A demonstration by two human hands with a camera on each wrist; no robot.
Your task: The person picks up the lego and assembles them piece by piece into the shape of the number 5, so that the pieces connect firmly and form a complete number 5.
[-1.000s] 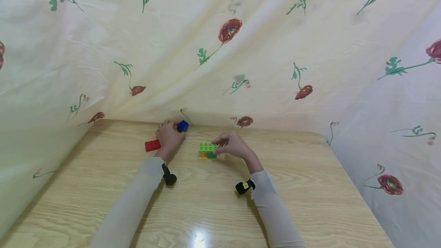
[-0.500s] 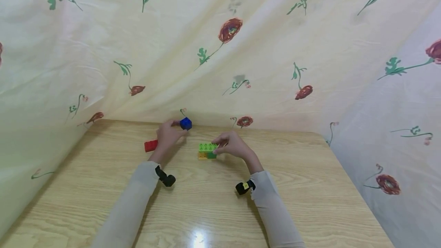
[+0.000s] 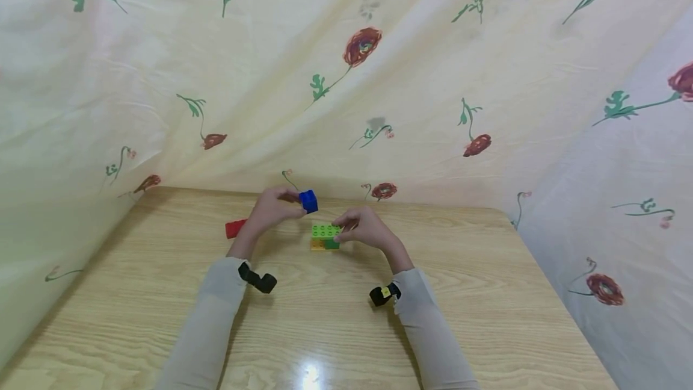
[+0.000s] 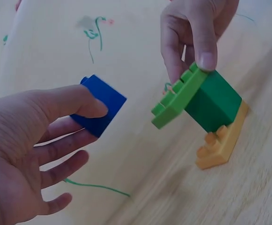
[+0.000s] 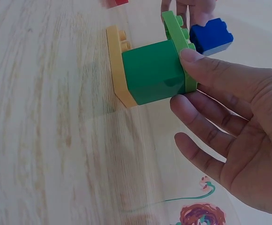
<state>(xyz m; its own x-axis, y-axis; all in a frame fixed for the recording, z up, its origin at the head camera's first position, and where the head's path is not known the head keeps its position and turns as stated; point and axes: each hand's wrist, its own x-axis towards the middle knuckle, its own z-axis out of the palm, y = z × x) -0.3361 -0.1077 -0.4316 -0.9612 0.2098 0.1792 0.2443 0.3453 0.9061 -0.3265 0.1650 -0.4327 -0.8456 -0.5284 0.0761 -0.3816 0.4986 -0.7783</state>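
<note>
My left hand (image 3: 272, 208) pinches a blue toy building brick (image 3: 308, 201) between thumb and fingers, raised above the table. In the left wrist view the thumb lies across one face of the blue brick (image 4: 100, 105). To its right, my right hand (image 3: 368, 229) holds a small stack by its top plate. The stack has a light green studded plate (image 4: 178, 99) on top, a dark green brick (image 5: 154, 72) in the middle and an orange-yellow plate (image 4: 224, 147) at the bottom. Part of the bottom plate's studs show beside the dark green brick.
A red brick (image 3: 234, 229) lies on the wooden table (image 3: 325, 330), partly hidden behind the left forearm. A floral curtain (image 3: 260, 77) hangs along the table's back edge and down both sides. Each wrist wears a black camera, such as the left one's camera (image 3: 265, 283).
My left hand has lifted the blue brick from the back of the table and carried it right, closer to the stack. The right hand and the stack have stayed in place.
</note>
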